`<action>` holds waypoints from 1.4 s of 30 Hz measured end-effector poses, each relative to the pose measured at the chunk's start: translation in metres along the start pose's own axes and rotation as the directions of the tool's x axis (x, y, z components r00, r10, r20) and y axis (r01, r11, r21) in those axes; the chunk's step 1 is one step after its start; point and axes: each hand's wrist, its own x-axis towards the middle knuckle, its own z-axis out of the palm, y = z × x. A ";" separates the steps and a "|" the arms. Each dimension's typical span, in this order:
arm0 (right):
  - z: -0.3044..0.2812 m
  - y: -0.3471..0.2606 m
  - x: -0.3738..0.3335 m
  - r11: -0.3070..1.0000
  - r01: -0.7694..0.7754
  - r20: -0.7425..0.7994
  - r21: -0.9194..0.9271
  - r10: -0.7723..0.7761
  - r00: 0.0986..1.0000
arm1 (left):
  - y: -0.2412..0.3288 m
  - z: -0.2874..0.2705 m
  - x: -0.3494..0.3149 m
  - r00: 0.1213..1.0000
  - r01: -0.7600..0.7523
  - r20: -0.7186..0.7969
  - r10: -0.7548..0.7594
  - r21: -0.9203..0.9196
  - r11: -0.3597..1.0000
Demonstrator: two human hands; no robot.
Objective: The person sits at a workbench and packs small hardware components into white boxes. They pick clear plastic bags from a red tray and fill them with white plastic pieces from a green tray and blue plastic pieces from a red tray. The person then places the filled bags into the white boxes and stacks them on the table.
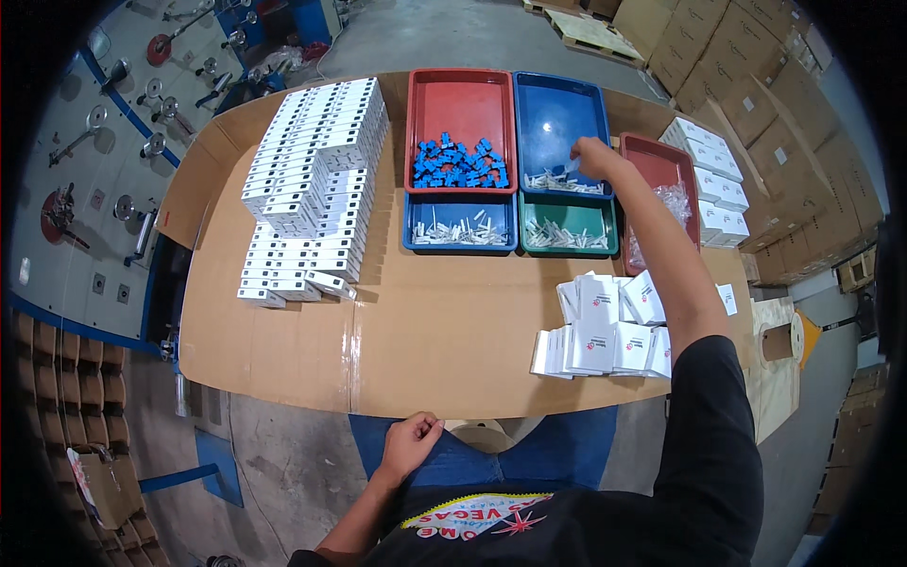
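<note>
My right hand [595, 159] reaches over the front of the far blue tray [563, 102], fingers pinched together just above a pile of small white parts [557, 183]. Whatever the fingertips hold is too small to name. At the table's front edge, close to my lap, my left hand [413, 442] is loosely curled, with nothing visible in it. Below my right forearm lie several white printed packets or booklets [593, 345] in two overlapping rows.
Blue clips fill part of a red tray [461, 106]. A small blue tray [460, 248] and a green tray [569, 251] hold white parts; another red tray [654, 144] holds clear bags. White boxes [316, 161] stack at left, more [710, 175] at right. Cardboard [453, 331] covers the table.
</note>
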 end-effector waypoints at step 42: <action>-0.033 0.020 -0.310 0.478 -0.024 -0.315 0.878 0.614 0.724 | -0.002 0.008 -0.002 0.998 0.034 -0.042 -0.036 -0.037 0.999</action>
